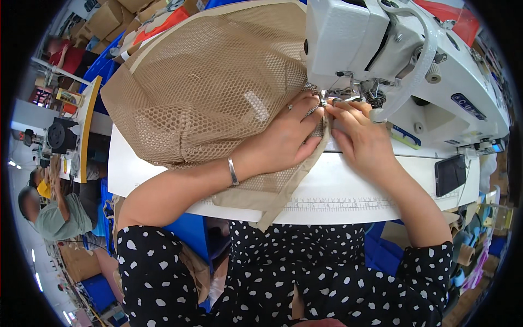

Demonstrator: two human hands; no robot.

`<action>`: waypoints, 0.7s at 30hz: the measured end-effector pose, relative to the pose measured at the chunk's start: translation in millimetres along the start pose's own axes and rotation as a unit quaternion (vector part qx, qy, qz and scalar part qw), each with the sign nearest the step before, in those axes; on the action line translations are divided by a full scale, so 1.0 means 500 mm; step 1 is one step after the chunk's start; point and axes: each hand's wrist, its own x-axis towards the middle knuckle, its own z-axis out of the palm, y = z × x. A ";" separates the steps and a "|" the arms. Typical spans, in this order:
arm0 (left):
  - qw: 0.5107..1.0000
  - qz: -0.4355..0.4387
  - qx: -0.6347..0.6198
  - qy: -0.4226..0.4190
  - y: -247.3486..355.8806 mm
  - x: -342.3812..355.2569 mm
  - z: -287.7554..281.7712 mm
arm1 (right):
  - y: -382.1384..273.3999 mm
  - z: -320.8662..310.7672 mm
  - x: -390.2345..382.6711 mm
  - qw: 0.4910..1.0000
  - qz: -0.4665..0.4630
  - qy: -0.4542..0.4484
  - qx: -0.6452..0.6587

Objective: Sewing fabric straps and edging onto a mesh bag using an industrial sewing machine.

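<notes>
Left hand (294, 129) lies on tan mesh (210, 90) (right hand (364, 137) beside).

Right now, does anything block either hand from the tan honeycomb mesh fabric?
Nothing visible: the left hand lies directly on the tan honeycomb mesh fabric; the right hand is at its edge near the white sewing machine.

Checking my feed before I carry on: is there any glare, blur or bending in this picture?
Head view: a bright patch under the sewing machine hides fine detail; head view, centre: the mesh fabric is sharp enough to show its holes; head view: the white table has a bowed front edge, and the corners go black; head view, left rim: strip lights glare white.
</notes>
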 end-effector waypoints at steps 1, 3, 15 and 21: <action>1.000 -0.001 0.013 -0.005 0.000 0.001 -0.001 | 0.000 0.000 0.000 1.000 0.001 0.001 0.000; 1.000 -0.001 0.024 -0.011 0.002 0.001 -0.003 | -0.001 -0.001 -0.001 0.999 0.020 -0.015 0.030; 0.998 -0.006 0.058 -0.003 0.010 0.009 -0.001 | 0.000 0.011 0.004 0.998 0.011 0.046 0.049; 0.998 -0.002 0.064 -0.003 0.009 0.008 0.001 | 0.006 0.007 -0.004 0.996 0.058 -0.062 0.008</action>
